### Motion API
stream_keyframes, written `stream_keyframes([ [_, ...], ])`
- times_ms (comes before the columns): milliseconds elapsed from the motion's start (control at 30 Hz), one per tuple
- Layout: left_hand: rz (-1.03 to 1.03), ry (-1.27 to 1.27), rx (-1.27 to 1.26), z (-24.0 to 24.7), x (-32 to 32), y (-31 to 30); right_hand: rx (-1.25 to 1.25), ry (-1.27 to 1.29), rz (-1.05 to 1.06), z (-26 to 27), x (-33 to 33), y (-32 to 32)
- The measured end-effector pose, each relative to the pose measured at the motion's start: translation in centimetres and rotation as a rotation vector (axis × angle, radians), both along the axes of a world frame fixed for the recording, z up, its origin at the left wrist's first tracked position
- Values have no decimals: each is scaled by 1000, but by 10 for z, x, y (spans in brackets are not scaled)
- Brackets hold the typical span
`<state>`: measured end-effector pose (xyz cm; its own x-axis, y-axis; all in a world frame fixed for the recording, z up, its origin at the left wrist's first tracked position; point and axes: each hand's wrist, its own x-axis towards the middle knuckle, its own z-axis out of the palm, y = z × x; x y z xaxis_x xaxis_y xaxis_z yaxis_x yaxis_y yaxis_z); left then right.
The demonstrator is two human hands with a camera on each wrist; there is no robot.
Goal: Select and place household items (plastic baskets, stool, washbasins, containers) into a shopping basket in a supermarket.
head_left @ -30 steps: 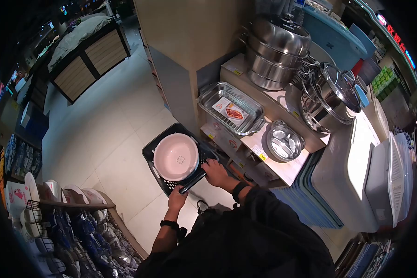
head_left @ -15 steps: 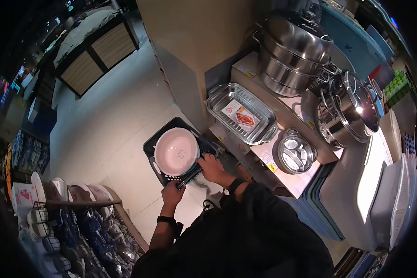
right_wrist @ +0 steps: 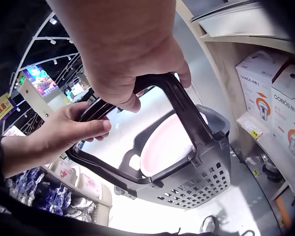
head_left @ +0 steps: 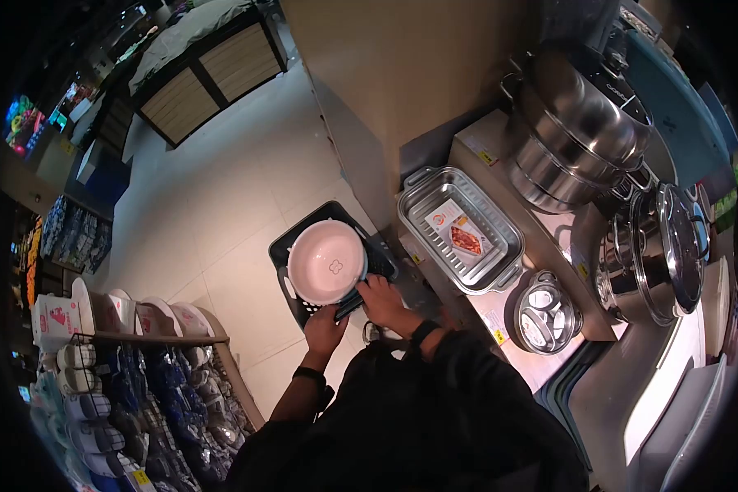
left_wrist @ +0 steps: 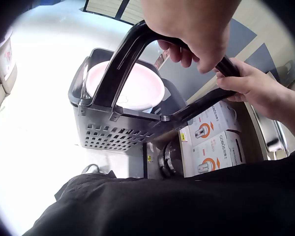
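Note:
A dark plastic basket [left_wrist: 115, 132] with square holes hangs from its black handle [right_wrist: 179, 108]. Inside it lies a round pink basin [head_left: 326, 261] with a small flower mark. My left hand [head_left: 325, 331] grips one end of the handle bar, and my right hand [head_left: 385, 305] grips the other end. In the left wrist view the left hand [left_wrist: 191, 29] curls over the handle at the top, with the right hand [left_wrist: 260, 88] beside it. The right wrist view has the right hand [right_wrist: 132, 59] over the bar and the left hand [right_wrist: 59, 135] wrapped round its far end.
At the right, shelves carry a steel tray [head_left: 462, 230], a small divided steel dish [head_left: 548, 316], a stacked steamer [head_left: 578, 131] and a lidded pot [head_left: 652, 254]. Boxed goods [left_wrist: 211, 147] stand lower. A rack of packaged goods [head_left: 152, 402] is at the left, with tiled floor [head_left: 221, 205] between.
In the head view the shelves and their pots have shifted right and downward. Both hands still grip the handle, and the basket with the basin sits slightly further right.

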<state>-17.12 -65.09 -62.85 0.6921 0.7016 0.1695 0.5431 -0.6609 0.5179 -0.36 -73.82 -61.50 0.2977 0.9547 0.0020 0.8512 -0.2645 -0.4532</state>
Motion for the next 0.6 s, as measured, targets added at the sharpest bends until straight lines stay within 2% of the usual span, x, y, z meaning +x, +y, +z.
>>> stream_keyframes([
  [167,-7,64,-18,-11,4,14,76,0,-2,-11,13,15],
  [233,-50,59,-107,-8,8,26,114,38,-30,-16,18,22],
  [267,-160,55,-111,-4,20,41,108,23,-139,-16,26,19],
  [333,-171,248,-409,5,17,49,95,160,-130,-8,25,12],
  [367,-274,267,-407,1,32,59,93,153,-234,-2,30,0],
  [433,-360,50,-508,-2,34,61,-46,413,-277,28,43,-26],
  [467,-533,-88,-441,21,64,60,56,474,-378,33,51,-66],
  [500,-557,-76,-410,25,66,59,74,534,-425,47,52,-75],
  [533,-661,-147,-400,35,87,55,99,582,-511,62,49,-91],
  [567,-795,-200,-387,53,120,45,137,834,-743,71,48,-135],
  [600,-793,-198,-387,64,134,35,209,714,-754,79,45,-138],
])
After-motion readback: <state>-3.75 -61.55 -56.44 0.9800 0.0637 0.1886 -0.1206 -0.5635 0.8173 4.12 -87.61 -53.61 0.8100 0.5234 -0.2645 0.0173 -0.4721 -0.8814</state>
